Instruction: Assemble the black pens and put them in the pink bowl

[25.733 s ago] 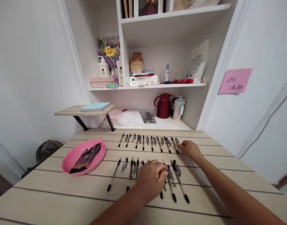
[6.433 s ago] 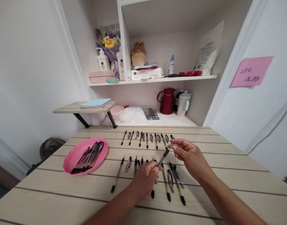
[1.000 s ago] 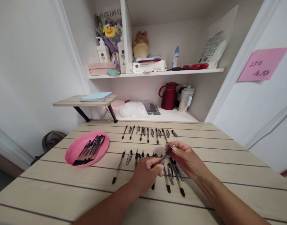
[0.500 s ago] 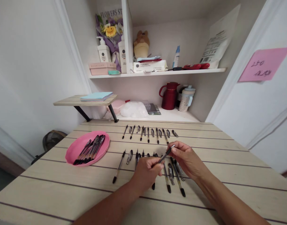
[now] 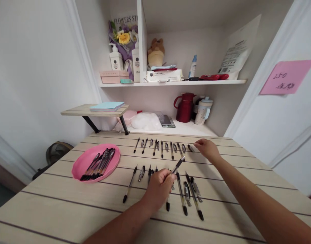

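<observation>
My left hand (image 5: 159, 186) is closed round a black pen body (image 5: 178, 165), which points up and to the right above the near row of pens (image 5: 193, 196). My right hand (image 5: 208, 149) reaches to the right end of the far row of pens and caps (image 5: 162, 149). Its fingertips are drawn together on the last pen cap (image 5: 190, 147). Both rows lie on the pale wooden table (image 5: 69, 210). A pink plate (image 5: 78, 171) at the left holds several capped black pens (image 5: 101, 162).
Behind the table, a low shelf carries a red jug (image 5: 184, 107), a lidded cup (image 5: 203, 110) and a white bag (image 5: 146, 121). A small riser (image 5: 76, 113) with a blue notebook (image 5: 107, 106) stands back left. A pink note (image 5: 285, 77) sticks to the right wall.
My right hand has let go of the pen's upper end and moved away to the right end of the far row. My left hand still holds the pen.
</observation>
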`<state>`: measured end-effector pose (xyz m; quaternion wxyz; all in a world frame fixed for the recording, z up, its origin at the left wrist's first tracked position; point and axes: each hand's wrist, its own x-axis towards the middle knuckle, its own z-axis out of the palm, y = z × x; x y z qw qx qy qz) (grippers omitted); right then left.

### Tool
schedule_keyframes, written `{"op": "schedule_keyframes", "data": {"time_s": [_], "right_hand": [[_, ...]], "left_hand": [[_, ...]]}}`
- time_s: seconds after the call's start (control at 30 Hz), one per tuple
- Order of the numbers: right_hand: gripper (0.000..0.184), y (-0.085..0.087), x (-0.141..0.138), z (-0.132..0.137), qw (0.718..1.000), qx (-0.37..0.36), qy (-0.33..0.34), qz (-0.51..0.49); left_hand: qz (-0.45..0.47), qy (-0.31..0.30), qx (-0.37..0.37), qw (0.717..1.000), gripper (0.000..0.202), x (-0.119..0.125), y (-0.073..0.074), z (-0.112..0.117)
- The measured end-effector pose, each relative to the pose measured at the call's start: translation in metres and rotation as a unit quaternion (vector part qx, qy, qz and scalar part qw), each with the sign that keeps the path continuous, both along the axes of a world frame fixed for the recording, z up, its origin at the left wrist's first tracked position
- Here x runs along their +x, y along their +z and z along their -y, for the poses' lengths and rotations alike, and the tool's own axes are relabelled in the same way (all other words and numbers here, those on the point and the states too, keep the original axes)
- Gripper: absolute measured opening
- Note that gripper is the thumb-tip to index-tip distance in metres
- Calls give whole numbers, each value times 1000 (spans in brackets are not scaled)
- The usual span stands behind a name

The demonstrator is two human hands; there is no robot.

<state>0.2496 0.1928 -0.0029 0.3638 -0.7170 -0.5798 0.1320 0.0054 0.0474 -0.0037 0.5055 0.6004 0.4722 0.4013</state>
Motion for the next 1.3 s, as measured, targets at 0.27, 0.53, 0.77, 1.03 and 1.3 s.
{"op": "schedule_keyframes", "data": {"time_s": [0.27,0.53,0.77,1.03,1.3], "right_hand": [[10,-14,-16,-19,996,-63,-11,-58],[27,10,-30,51,917,-41,189,-350],[25,34,-61,104,818,43,252,-515],[23,34,-57,106,872,34,279,-400],[31,26,-75,117,861,-51,314,-396]], "left_hand": [[7,19,-11,1000,28,-4,5,-2],[-15,6,-17,1000,28,-2,4,1],[-19,-2,-11,1000,30,-1,2,1],[-49,-11,-3,999,29,1,8,3],[-53,-12,10,998,29,0,5,3]]}}
